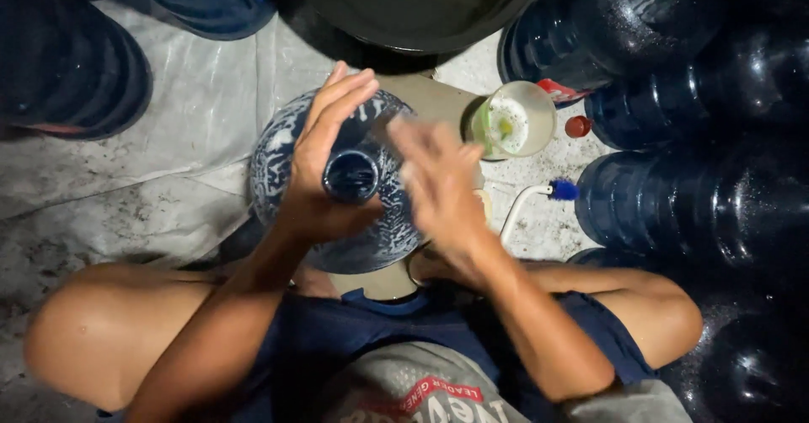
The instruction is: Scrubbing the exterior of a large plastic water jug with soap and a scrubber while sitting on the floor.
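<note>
Between your bent knees, at the centre of the view, stands a large round water jug (pixel 286 149) of translucent blue plastic, upright, its open neck pointing straight at you. Its domed shoulder is streaked with white foam in a mottled, lacy pattern.

Your left hand (pixel 324 149) lies over the shoulder and curls around the neck from about nine o'clock, fingers stretched toward twelve, thumb wrapped on the near side; it is closed on the neck. Your right hand (pixel 438 183) sits at about three o'clock of the neck, fingers spread and blurred, just over the jug's shoulder; you cannot tell whether it touches the plastic, and it clasps nothing visible.

At about two o'clock from the jug, a small clear plastic tub (pixel 514 120) holds whitish suds and a green scrap. Just beyond it, at three o'clock, a small round red cap (pixel 578 125) lies on the ground. Below them, a thin white hose (pixel 522 204) with a blue tip curves across the rough grey concrete.

At twelve o'clock, the rim of a wide dark basin (pixel 413 10) fills the top edge. Glossy dark blue jugs (pixel 699 204), wet and beaded, crowd the right side; more stand at ten o'clock. A crinkled white plastic sheet (pixel 185 128) spreads under the left half.
</note>
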